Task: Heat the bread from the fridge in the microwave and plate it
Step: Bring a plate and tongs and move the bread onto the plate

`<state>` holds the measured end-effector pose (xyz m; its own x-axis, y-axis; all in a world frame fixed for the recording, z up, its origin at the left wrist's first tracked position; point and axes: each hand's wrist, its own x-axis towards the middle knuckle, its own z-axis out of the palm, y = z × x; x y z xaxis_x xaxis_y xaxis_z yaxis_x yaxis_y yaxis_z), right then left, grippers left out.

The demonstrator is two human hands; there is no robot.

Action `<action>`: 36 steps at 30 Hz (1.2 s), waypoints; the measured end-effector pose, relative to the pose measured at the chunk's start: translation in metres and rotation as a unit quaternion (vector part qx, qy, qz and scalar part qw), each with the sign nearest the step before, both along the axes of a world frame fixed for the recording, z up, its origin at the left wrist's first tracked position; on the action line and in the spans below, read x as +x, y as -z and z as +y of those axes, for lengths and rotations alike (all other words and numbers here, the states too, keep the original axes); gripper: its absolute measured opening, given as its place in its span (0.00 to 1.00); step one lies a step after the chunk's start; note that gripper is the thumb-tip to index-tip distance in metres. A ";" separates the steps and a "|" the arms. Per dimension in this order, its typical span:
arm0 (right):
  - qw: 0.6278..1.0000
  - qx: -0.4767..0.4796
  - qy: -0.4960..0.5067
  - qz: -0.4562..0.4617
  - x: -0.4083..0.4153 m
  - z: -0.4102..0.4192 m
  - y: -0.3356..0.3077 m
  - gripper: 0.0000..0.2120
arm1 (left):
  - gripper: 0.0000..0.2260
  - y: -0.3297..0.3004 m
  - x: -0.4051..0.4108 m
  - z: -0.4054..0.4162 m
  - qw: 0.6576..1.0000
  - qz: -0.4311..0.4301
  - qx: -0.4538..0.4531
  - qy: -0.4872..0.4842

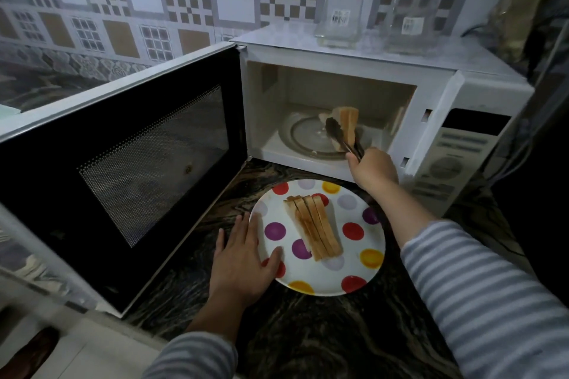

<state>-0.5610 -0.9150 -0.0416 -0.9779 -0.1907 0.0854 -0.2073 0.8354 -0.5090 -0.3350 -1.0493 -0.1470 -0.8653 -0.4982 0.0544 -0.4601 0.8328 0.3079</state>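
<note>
Two arms out, both in blue-and-white striped sleeves. Right arm stretched forward and up toward the open microwave (338, 95); wrist at the cavity's mouth. Right hand (374, 168) fisted around the handles of dark tongs (341, 137), which reach inside and clamp a small clutch of bread slices (349, 124) on edge, above the glass turntable (304, 138). Whether the slices touch the turntable, cannot tell.

Left arm extended lower, forearm over the dark veined desk (292, 332). Left hand (243, 258) flat, fingers straight and spread, palm down on the desk, thumb lying over the near-left rim of the plate (363, 258); it grips nothing.

Plate white with red, purple and yellow dots, sitting on the desk just in front of the microwave. On it a row of toasted-edged slices (314, 228), leaning against one another, running diagonally across the middle.

Microwave door (129, 169) swung fully open to the left, its mesh window facing the room. On top of the microwave, two clear glass containers (340, 18) with barcode labels. Patterned tile wall behind.
</note>
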 end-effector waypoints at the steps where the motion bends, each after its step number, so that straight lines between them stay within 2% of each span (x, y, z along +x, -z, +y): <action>1: 1.000 -0.002 -0.009 0.010 0.007 0.007 -0.003 0.17 | 0.38 -0.001 0.000 0.000 1.000 -0.003 0.001 0.001; 8: 0.994 -0.075 -0.068 0.033 0.079 0.074 0.000 0.11 | 0.40 -0.007 0.000 0.001 1.000 -0.022 0.002 0.002; 11: 0.995 -0.065 -0.067 0.021 0.107 0.101 0.017 0.13 | 0.35 -0.010 0.001 0.002 1.000 -0.025 0.003 0.002; 15: 0.997 -0.029 -0.065 0.009 0.133 0.121 0.039 0.14 | 0.34 -0.011 0.000 0.003 1.000 -0.029 0.005 0.000; 23: 0.995 0.070 -0.064 0.013 0.147 0.110 0.061 0.17 | 0.34 -0.009 0.000 0.003 0.999 -0.033 -0.001 -0.005; 29: 0.995 0.074 -0.064 0.009 0.146 0.111 0.059 0.18 | 0.34 -0.008 -0.001 0.003 0.999 -0.031 0.003 -0.011; 36: 0.998 0.014 -0.067 -0.010 0.144 0.120 0.044 0.23 | 0.35 -0.005 -0.002 0.002 1.000 -0.029 0.000 -0.011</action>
<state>-0.4172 -0.7953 -0.0854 -0.9448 -0.3222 0.0591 -0.3085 0.8145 -0.4914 -0.3372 -1.0475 -0.1421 -0.8555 -0.5178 0.0052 -0.4958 0.8220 0.2801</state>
